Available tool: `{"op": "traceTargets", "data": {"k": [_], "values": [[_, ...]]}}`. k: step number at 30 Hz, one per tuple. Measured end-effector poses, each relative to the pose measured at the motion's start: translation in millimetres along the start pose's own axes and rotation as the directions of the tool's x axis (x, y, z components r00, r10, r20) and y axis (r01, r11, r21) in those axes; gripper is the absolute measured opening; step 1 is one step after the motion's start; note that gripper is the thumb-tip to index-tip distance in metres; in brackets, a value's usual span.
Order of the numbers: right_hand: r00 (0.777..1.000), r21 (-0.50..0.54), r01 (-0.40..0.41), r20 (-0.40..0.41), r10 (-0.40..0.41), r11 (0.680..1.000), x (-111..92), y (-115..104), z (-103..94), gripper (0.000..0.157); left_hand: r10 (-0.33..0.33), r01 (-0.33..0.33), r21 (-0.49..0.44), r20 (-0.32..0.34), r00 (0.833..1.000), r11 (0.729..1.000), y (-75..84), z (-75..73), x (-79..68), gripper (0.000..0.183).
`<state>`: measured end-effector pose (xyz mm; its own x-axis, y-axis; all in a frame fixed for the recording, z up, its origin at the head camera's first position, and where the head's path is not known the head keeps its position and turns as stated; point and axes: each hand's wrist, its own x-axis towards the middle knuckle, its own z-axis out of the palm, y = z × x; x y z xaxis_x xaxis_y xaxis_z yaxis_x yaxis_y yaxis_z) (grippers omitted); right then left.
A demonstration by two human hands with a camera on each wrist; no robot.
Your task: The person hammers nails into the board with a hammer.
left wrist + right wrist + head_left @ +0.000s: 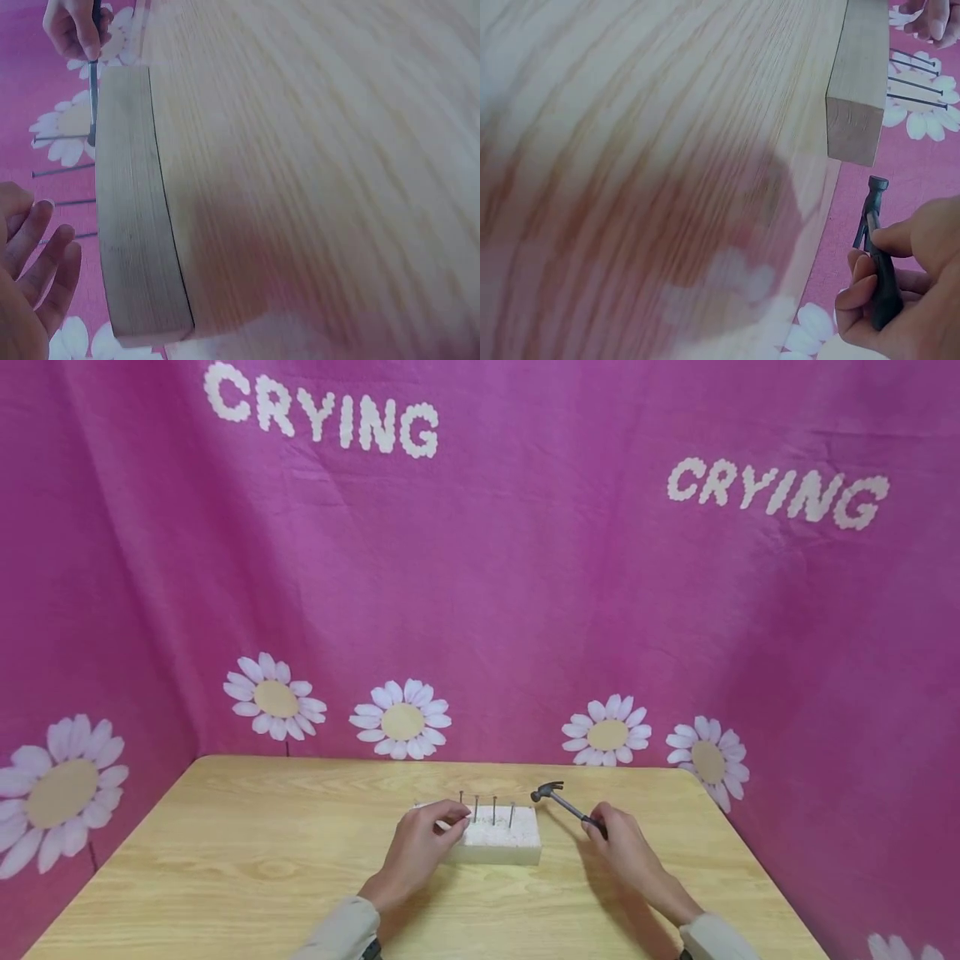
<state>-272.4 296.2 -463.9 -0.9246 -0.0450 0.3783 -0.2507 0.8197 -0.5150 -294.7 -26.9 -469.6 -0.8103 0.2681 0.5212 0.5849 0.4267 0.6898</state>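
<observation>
Several long nails stand upright in a row in a pale wooden block on the table. At the left end of that row is my left hand, its fingers bent loosely and spread. Its fingertips overlap the nearer nails in the left wrist view, with nothing pinched between them. My right hand grips a small claw hammer by its dark handle, thumb along the shaft. The hammer head is just off the block's right end, raised above the table.
The light wood-grain table extends around the block on all sides. A magenta curtain with white daisies and lettering hangs behind it and at both sides.
</observation>
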Motion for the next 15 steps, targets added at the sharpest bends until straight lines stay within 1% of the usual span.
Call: {"op": "traceTargets", "data": {"k": [5, 10, 13, 15], "values": [[1.0, -0.004, -0.005, -0.006, 0.005, 1.0, -1, 3, 1.9, 0.011, -0.008, 0.008, 0.011, -0.011, 1.0, 1.0, -5.9, -8.3, -0.9, 0.011], [0.999, -0.007, -0.035, 0.011, 0.036, 0.999, -3, 6, 4.8, 0.01, -0.049, 0.05, 0.018, -0.018, 0.999, 0.999, -11.2, -18.2, -3.3, 0.012], [1.0, -0.022, -0.022, -0.009, 0.022, 1.0, -6, 9, 9.8, 0.011, -0.06, 0.061, 0.043, -0.022, 0.998, 0.997, -13.4, -24.6, -6.0, 0.015], [1.0, -0.031, -0.011, -0.027, 0.01, 0.999, -8, 11, 13.1, 0.012, -0.048, 0.05, 0.069, -0.026, 0.999, 0.996, -15.8, -28.4, -7.0, 0.019]]}}
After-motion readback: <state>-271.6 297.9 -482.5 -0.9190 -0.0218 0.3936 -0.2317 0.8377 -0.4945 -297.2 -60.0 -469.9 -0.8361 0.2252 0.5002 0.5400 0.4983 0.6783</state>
